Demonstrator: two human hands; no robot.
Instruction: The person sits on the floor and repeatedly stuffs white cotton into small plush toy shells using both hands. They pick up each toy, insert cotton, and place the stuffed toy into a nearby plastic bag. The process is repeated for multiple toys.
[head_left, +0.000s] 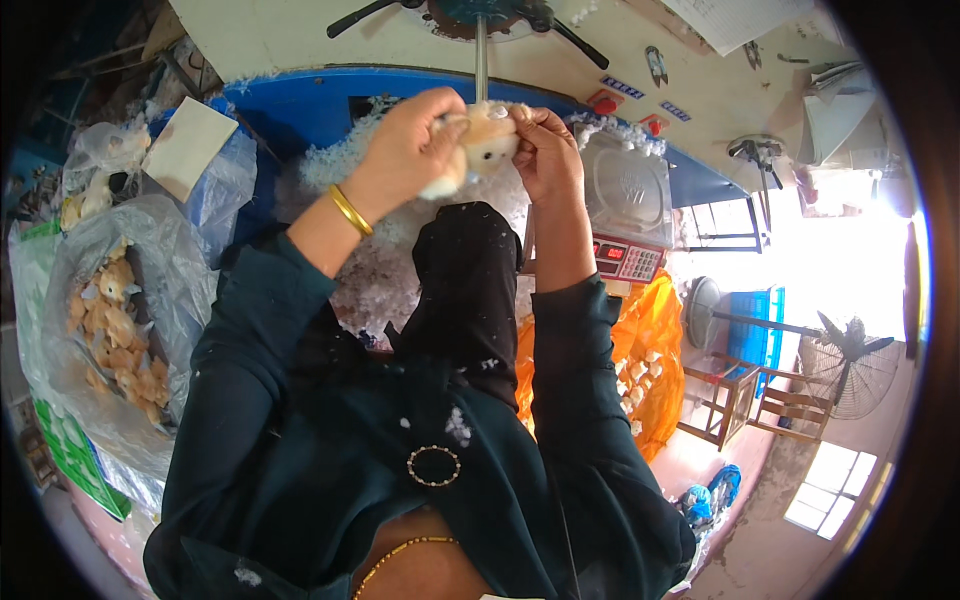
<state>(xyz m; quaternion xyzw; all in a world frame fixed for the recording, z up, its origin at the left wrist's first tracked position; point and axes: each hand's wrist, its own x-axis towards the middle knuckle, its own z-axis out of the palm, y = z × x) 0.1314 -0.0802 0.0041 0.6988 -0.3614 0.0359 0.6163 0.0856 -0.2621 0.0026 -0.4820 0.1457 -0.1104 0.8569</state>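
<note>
A small plush toy (pixel 490 140) in tan and white, with a dark eye, is between my two hands at the end of a thin metal tube (pixel 481 60). Its head looks rounded out. My left hand (pixel 415 150), with a gold bangle at the wrist, is closed on the toy's left side. On the other side, the fingers of my right hand (pixel 548 155) pinch its edge. Whether the tube enters the toy is hidden behind it. Loose white stuffing fluff (pixel 375 250) lies below and around my hands.
At left, a clear plastic bag (pixel 185 300) holds several tan plush pieces (pixel 120 335). A scale (pixel 628 262) with a red display stands at right, above an orange bag (pixel 655 320) of small pale pieces. Red buttons (pixel 605 102), thread snips (pixel 656 66) and black handles (pixel 575 42) are on the machine top.
</note>
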